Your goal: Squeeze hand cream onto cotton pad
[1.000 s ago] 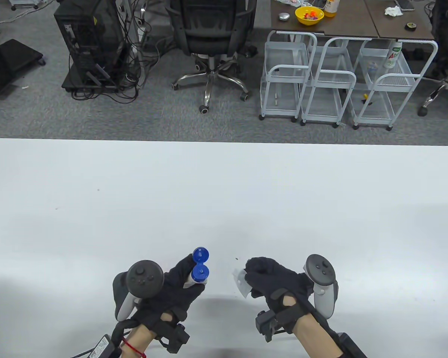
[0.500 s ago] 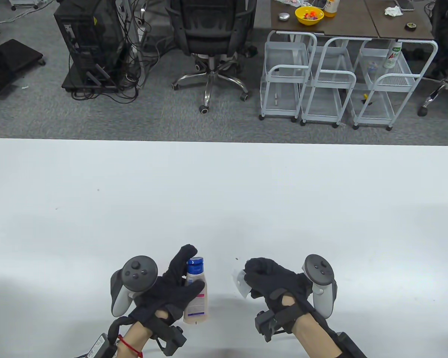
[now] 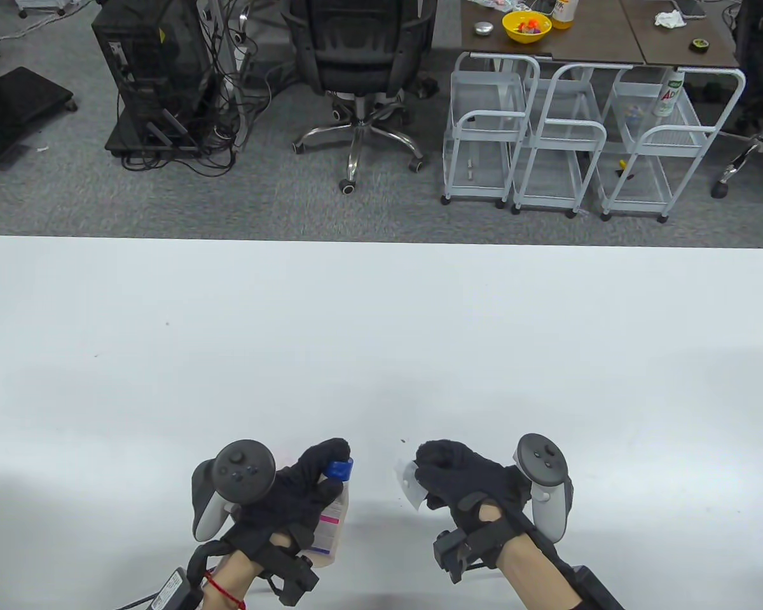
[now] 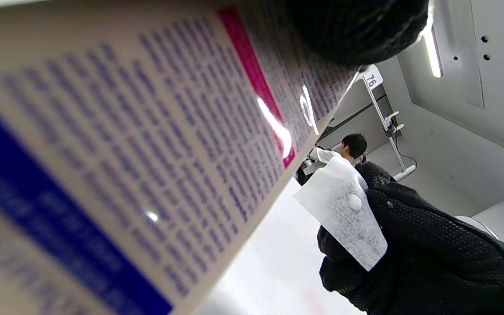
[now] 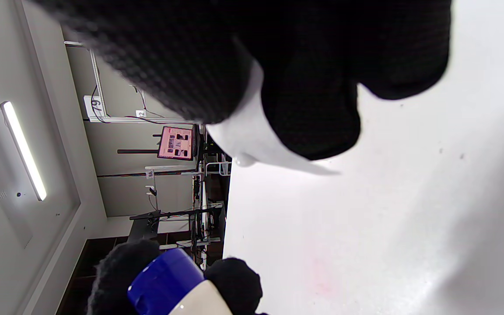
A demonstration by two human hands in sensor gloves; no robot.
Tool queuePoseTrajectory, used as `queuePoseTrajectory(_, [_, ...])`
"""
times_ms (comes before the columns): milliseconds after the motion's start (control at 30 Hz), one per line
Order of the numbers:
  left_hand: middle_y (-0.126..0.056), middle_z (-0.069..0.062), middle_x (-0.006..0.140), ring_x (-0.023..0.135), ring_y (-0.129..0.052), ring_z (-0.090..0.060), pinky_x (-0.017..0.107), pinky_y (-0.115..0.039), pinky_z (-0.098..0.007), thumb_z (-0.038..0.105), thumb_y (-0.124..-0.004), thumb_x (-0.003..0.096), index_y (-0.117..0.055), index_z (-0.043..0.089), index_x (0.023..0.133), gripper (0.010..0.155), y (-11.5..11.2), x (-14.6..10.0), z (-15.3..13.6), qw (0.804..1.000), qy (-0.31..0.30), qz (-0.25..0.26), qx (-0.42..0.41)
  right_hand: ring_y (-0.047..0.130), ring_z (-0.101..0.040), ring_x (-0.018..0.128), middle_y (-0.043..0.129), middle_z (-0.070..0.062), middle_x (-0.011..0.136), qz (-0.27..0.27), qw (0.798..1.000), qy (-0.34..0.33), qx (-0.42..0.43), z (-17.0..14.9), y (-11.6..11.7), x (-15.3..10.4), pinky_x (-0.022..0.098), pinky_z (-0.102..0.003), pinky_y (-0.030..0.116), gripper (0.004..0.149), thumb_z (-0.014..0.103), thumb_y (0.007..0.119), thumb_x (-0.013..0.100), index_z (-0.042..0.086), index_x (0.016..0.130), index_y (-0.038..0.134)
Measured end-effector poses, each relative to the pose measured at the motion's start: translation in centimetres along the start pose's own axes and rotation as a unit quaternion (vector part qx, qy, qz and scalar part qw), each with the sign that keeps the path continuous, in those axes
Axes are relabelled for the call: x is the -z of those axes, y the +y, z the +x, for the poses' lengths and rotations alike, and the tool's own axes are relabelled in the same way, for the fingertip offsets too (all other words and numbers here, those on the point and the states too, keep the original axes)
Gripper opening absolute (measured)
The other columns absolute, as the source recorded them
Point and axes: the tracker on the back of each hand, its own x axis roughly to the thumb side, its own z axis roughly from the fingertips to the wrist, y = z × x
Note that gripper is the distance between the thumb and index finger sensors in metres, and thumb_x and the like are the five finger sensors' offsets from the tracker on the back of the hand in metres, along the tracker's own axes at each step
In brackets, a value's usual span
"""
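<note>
Grip of our left hand [image 3: 292,492] is wrapped around the beige hand cream bottle with the blue flip cap [image 3: 332,515], fingertips on the cap, which looks closed. Our right hand [image 3: 464,480] pinches the white cotton pad [image 4: 344,214] above the white counter [image 3: 381,330], a cream bead [image 4: 355,201] already on it. Risks: tilting the pad could shed the bead; loosening the pinch drops it.

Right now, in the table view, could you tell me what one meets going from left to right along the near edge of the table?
Left-hand tracker → left hand → hand cream bottle → cotton pad → right hand → right-hand tracker.
</note>
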Motion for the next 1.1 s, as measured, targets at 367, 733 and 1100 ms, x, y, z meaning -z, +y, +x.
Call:
queuePoseTrajectory(367, [-0.081, 0.012, 0.102, 0.071, -0.102, -0.013, 0.06, -0.081, -0.045, 0.033, -0.079, 0.0384, -0.035, 0.029, 0.107, 0.081, 1.1, 0.8, -0.5, 0.999, -0.005, 0.002, 0.044, 0.11, -0.033, 0.053, 0.102, -0.009, 0.068, 0.008, 0.998, -0.02, -0.061, 0.3, -1.4, 1.2, 0.042, -0.051, 0.085, 0.038, 0.024, 0.096, 0.039, 0.018, 0.077, 0.09])
queuePoseTrajectory(733, [-0.103, 0.012, 0.075, 0.057, -0.108, -0.012, 0.055, -0.084, -0.044, 0.048, -0.078, 0.0352, -0.076, 0.033, 0.092, 0.059, 2.4, 1.6, -2.8, 0.984, 0.078, 0.089, 0.137, 0.108, -0.033, 0.06, 0.103, -0.008, 0.069, -0.133, 0.951, -0.003, -0.279, -0.3, -6.8, 4.0, 0.047, -0.053, 0.082, 0.038, 0.024, 0.097, 0.039, 0.019, 0.076, 0.092])
queuePoseTrajectory(1100, [-0.103, 0.012, 0.076, 0.057, -0.108, -0.011, 0.056, -0.085, -0.044, 0.051, -0.078, 0.0362, -0.077, 0.035, 0.092, 0.058, 1.5, 1.5, -2.2, 0.979, 0.071, 0.08, 0.174, 0.099, -0.038, 0.075, 0.106, -0.004, 0.068, -0.265, 0.88, 0.01, -0.394, -0.4, -9.3, 4.4, 0.057, -0.058, 0.074, 0.037, 0.026, 0.098, 0.038, 0.025, 0.075, 0.094])
